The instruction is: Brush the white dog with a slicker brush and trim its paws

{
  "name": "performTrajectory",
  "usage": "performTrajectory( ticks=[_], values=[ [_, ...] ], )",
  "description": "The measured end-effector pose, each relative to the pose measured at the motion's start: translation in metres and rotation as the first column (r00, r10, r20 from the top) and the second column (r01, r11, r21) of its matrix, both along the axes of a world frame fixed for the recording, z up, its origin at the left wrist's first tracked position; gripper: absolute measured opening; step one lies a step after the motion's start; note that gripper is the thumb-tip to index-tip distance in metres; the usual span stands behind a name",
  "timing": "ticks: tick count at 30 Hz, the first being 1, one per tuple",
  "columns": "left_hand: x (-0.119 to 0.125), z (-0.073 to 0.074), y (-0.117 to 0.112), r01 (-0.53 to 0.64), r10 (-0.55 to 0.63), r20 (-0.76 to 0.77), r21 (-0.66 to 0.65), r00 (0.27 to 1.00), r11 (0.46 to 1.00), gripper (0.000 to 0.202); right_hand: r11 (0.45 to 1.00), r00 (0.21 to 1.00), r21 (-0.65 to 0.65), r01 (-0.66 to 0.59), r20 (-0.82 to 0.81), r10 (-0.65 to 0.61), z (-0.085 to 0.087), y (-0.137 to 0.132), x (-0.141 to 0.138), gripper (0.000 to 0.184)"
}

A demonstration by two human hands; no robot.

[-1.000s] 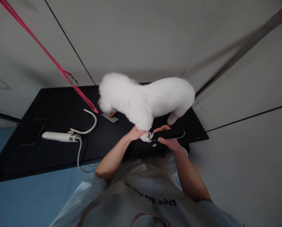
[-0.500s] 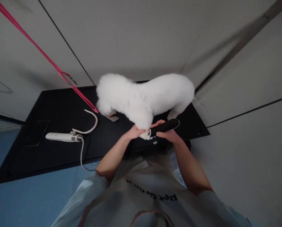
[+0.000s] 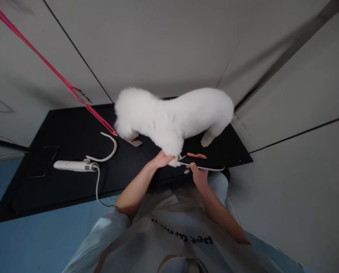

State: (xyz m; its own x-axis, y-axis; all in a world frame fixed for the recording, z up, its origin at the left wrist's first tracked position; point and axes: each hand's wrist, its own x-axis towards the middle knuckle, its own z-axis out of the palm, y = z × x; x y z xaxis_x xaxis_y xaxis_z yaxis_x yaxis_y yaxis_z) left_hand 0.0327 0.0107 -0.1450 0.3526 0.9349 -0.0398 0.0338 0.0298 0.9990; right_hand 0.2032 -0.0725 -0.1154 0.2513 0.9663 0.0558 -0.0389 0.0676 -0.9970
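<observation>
A fluffy white dog (image 3: 172, 113) stands across the black table, its head to the left. My left hand (image 3: 163, 158) is closed around the dog's near front leg, and the paw (image 3: 175, 162) sticks out to the right of my fingers. In my right hand (image 3: 199, 172) is a black and white hair clipper (image 3: 206, 163), gripped along its body. The clipper's head end points left at the paw; whether it touches the fur I cannot tell. A small tuft of cut fur (image 3: 186, 171) lies just below the clipper.
A white corded device (image 3: 72, 165) with a curved white strap (image 3: 111, 151) lies on the black table (image 3: 72, 129) at left. A comb (image 3: 135, 143) rests below the dog's head. A pink leash (image 3: 52, 66) slants down from the upper left. Grey walls (image 3: 169, 45) stand behind.
My right hand has moved slightly down, turning the clipper so its back end swings down and right and its pale side shows. My left hand keeps its hold on the leg.
</observation>
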Motion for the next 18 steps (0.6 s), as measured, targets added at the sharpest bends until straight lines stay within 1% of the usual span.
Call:
performTrajectory(
  ticks=[1, 2, 3, 5, 6, 8, 9, 10, 11, 13, 14, 15, 18],
  values=[
    [-0.001, 0.001, 0.001, 0.003, -0.003, -0.003, 0.008, 1.0, 1.0, 0.045, 1.0, 1.0, 0.005, 0.013, 0.006, -0.013, 0.001, 0.0, -0.002, 0.032],
    [-0.002, 0.002, 0.001, 0.01, -0.01, -0.009, 0.015, 1.0, 1.0, 0.046, 1.0, 1.0, 0.013, -0.004, 0.03, 0.004, 0.004, 0.002, -0.004, 0.032],
    [-0.002, 0.004, 0.001, 0.018, -0.017, -0.019, 0.022, 1.0, 1.0, 0.045, 0.999, 0.996, 0.017, -0.051, 0.068, 0.05, 0.008, 0.004, -0.004, 0.032],
    [-0.004, 0.009, 0.001, 0.031, -0.03, -0.036, 0.047, 0.999, 0.998, 0.045, 0.975, 0.963, -0.008, -0.22, 0.159, 0.219, 0.019, 0.012, 0.0, 0.029],
    [-0.005, 0.011, 0.0, 0.04, -0.038, -0.039, 0.064, 0.999, 0.997, 0.044, 0.942, 0.922, -0.039, -0.333, 0.195, 0.334, 0.025, 0.016, 0.005, 0.027],
    [-0.006, 0.015, -0.002, 0.065, -0.063, -0.031, 0.087, 0.998, 0.994, 0.044, 0.83, 0.8, -0.111, -0.547, 0.223, 0.557, 0.035, 0.024, 0.015, 0.025],
    [-0.006, 0.016, -0.003, 0.077, -0.075, -0.022, 0.085, 0.997, 0.993, 0.043, 0.78, 0.751, -0.129, -0.613, 0.211, 0.625, 0.038, 0.026, 0.021, 0.025],
    [-0.006, 0.016, -0.003, 0.086, -0.086, -0.013, 0.074, 0.996, 0.994, 0.043, 0.761, 0.739, -0.123, -0.637, 0.186, 0.648, 0.039, 0.028, 0.026, 0.024],
    [-0.005, 0.016, -0.003, 0.091, -0.091, -0.006, 0.059, 0.996, 0.994, 0.043, 0.778, 0.763, -0.096, -0.621, 0.153, 0.628, 0.039, 0.029, 0.031, 0.025],
    [-0.004, 0.015, -0.003, 0.08, -0.08, 0.009, 0.037, 0.997, 0.996, 0.044, 0.851, 0.847, -0.024, -0.525, 0.079, 0.525, 0.035, 0.029, 0.037, 0.029],
    [-0.003, 0.015, -0.002, 0.074, -0.075, 0.018, 0.034, 0.997, 0.997, 0.044, 0.871, 0.87, -0.001, -0.492, 0.049, 0.491, 0.033, 0.028, 0.038, 0.032],
    [-0.002, 0.015, -0.001, 0.08, -0.081, 0.025, 0.034, 0.996, 0.996, 0.043, 0.869, 0.869, 0.005, -0.495, 0.032, 0.494, 0.03, 0.027, 0.039, 0.035],
    [-0.001, 0.015, 0.001, 0.133, -0.135, 0.039, 0.038, 0.99, 0.99, 0.038, 0.813, 0.812, -0.033, -0.582, 0.043, 0.582, 0.026, 0.024, 0.039, 0.035]
  ],
)
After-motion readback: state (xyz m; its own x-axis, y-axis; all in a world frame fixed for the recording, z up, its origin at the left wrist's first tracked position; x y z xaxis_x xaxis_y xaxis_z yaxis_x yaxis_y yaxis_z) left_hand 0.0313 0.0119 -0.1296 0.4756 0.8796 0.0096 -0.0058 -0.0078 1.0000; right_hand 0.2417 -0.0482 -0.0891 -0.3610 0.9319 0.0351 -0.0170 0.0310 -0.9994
